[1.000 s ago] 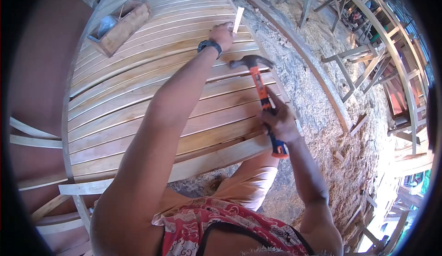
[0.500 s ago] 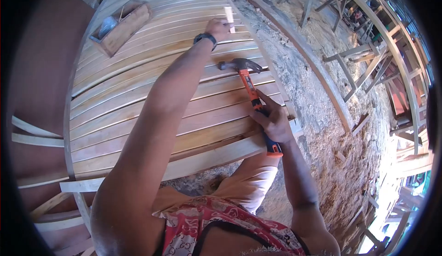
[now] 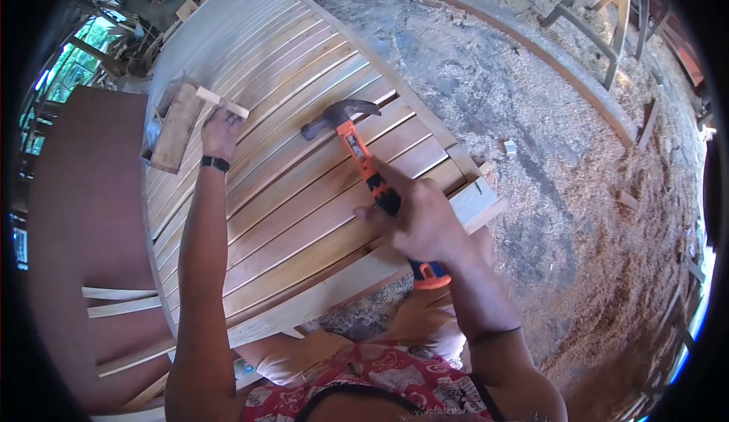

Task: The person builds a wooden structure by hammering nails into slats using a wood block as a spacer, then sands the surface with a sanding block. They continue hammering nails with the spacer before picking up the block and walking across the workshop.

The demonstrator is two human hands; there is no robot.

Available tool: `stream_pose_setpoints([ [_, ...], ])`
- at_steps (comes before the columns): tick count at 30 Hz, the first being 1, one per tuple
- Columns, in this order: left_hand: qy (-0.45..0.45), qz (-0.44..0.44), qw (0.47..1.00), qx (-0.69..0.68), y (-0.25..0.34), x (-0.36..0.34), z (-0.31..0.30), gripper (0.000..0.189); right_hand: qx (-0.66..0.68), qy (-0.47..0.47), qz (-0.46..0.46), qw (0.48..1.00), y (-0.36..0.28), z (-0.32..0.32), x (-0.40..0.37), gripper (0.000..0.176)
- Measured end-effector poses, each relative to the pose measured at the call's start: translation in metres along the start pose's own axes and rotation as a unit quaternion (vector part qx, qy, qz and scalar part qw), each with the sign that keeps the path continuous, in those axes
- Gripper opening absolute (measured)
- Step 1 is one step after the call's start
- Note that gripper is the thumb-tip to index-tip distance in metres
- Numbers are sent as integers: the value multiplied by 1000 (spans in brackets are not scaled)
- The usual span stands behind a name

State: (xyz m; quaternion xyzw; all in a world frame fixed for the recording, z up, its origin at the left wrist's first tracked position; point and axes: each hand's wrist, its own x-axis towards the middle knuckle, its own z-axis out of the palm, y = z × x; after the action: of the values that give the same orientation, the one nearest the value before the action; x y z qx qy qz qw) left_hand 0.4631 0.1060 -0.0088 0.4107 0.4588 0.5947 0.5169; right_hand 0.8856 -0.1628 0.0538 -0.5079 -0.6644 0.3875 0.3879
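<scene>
A claw hammer (image 3: 355,145) with a black and orange handle is gripped in my right hand (image 3: 421,221), its metal head over the slats. My left hand (image 3: 221,133), with a watch on the wrist, holds a small pale wood block (image 3: 222,102) between its fingers. That hand is right beside a wooden box (image 3: 176,127), which has something clear and plastic-like at its left side. Under both hands lies a slatted wooden panel (image 3: 304,187) with narrow dark gaps between some slats.
A pale board (image 3: 326,293) runs along the panel's near edge. To the right, the ground (image 3: 562,217) is strewn with sawdust and scraps. A long timber beam (image 3: 524,39) lies beyond, near wooden trestles (image 3: 607,35). Brown sheeting (image 3: 91,217) stands at the left.
My left hand has moved left with the wood block, from the panel's right edge to the box. The hammer has shifted left in view, still in my right hand. The camera view has turned.
</scene>
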Motion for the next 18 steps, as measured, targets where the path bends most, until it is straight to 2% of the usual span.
stream_pose_setpoints([
  [5,-14,-9,999,38,12,-15,18,20,6,-5,-16,1000,12,1,1,70],
  [7,51,-33,995,78,11,-15,31,19,19,-39,-34,998,17,-1,1,74],
  [8,53,-29,995,77,10,-14,36,19,32,-52,-39,997,19,-3,2,76],
  [10,42,6,987,158,9,-16,37,17,47,-47,-47,997,22,-5,2,75],
  [18,77,-1,981,178,11,-20,48,19,54,-71,-61,994,23,-10,2,77],
])
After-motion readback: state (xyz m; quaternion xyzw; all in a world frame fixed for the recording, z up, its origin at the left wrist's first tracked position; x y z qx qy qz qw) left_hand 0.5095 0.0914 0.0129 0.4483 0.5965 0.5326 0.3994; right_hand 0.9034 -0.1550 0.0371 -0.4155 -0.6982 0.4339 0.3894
